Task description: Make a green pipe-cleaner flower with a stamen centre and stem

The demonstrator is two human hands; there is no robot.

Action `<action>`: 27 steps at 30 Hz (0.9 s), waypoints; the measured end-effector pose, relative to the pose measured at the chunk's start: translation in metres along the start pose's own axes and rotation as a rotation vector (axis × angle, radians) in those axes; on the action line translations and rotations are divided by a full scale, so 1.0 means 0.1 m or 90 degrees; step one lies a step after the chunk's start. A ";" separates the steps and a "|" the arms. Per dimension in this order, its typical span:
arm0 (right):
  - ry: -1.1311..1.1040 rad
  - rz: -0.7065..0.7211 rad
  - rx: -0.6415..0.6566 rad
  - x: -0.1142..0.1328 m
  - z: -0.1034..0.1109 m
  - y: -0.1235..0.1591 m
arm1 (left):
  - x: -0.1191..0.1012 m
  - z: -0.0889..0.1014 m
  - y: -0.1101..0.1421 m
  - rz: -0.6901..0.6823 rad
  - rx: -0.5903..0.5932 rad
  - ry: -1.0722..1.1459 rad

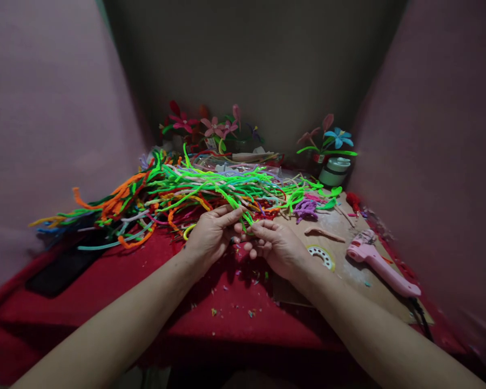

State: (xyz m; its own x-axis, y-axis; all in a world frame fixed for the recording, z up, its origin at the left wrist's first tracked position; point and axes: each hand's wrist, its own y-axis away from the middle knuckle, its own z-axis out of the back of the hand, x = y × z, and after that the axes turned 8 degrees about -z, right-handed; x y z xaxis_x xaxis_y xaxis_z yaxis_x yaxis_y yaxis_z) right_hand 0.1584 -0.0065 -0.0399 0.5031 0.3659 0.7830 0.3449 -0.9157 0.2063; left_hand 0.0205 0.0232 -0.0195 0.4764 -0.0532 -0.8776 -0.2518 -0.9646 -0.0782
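Note:
Both hands meet at the middle of the table, in front of a large heap of pipe cleaners (178,186) in green, orange, red, white and other colours. My left hand (213,232) is closed, thumb and fingers pinching a bright green pipe cleaner (246,217). At the lower end of that same green piece, my right hand (273,243) pinches it between thumb and forefinger, its other fingers curled. The piece looks doubled or twisted between the fingertips; the finer shape is partly hidden by them.
A pink glue gun (383,267), a white ring-shaped spool (322,258) and purple twisted pipe cleaners (305,209) lie on a brown board (348,292) at right. A dark phone-like slab (62,270) lies left. Pipe-cleaner flowers (213,127) and a pale jar (334,172) stand behind.

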 end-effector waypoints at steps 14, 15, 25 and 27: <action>-0.063 -0.026 0.002 -0.02 -0.03 -0.02 | 0.01 -0.03 0.01 -0.018 0.031 -0.041; -0.060 -0.018 0.001 -0.03 -0.02 -0.02 | 0.01 -0.04 0.01 -0.020 0.031 -0.046; 0.007 0.013 -0.045 0.02 -0.02 0.05 | -0.05 -0.05 -0.01 -0.079 0.019 -0.220; 0.018 0.027 -0.046 0.04 -0.02 0.05 | -0.07 -0.05 -0.02 -0.090 0.017 -0.277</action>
State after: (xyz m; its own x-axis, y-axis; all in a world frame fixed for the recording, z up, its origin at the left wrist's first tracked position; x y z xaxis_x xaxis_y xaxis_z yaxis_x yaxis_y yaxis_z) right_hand 0.1607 -0.0098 -0.0347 0.4933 0.3221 0.8080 0.2651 -0.9404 0.2131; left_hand 0.0220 0.0245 -0.0102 0.1116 0.1979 -0.9739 -0.2343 -0.9471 -0.2193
